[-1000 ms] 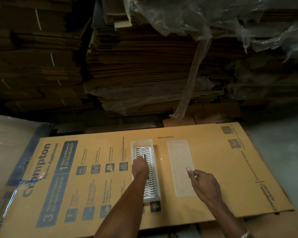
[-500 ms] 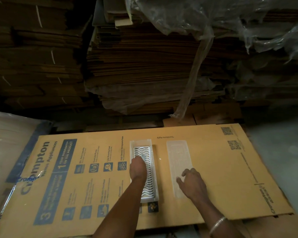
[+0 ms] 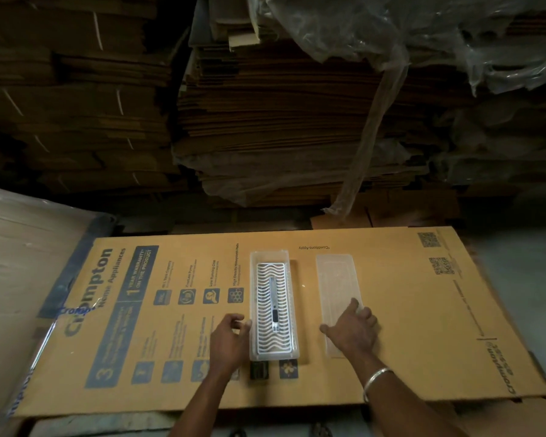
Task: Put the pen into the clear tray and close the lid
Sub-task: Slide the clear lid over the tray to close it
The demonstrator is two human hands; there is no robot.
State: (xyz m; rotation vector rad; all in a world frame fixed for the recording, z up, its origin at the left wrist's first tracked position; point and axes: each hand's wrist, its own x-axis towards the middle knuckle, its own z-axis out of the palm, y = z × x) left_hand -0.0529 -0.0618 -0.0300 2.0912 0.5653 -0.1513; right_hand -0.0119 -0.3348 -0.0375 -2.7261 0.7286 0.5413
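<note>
we see pen lying in clear tray | left hand loosely curled, empty, beside tray | right hand spread flat on lid

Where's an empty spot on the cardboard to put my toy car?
Bare cardboard lies right of the lid, up to the printed codes. The strip between tray and lid is narrow. Near the left hand and right hand it's crowded.
</note>
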